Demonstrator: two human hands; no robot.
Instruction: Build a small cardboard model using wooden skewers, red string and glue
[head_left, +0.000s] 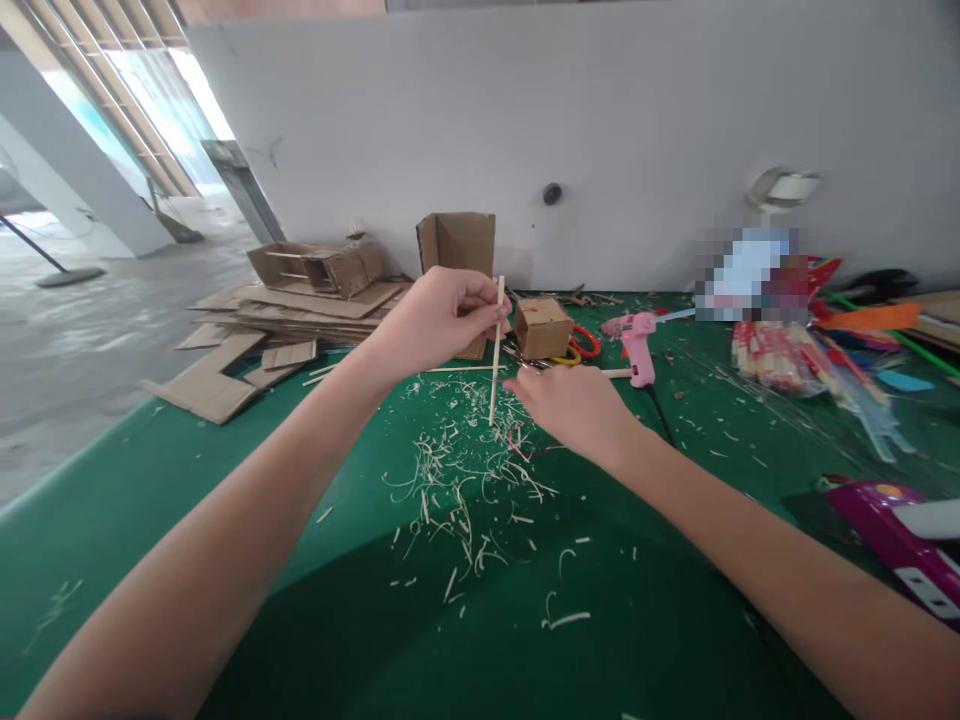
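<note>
My left hand (463,312) is closed in a pinch on the upper part of a thin wooden stick (495,375), which stands nearly upright above the table. Beside the stick's lower half is my right hand (570,405), its fingers curled; whatever they may hold is hidden. Pale curled wood shavings (465,470) lie scattered below both hands. Behind the hands, a small cardboard box (543,328) sits near scissors with red and yellow handles (587,343). Another thin stick (465,369) lies flat on the table behind the upright one.
A pink glue gun (637,348) stands right of my right hand. Cardboard pieces (292,315) are stacked at left, with an open cardboard structure (315,268) on top. Plastic-wrapped packets (780,355) and a purple tool (892,530) lie right on the green table (337,620).
</note>
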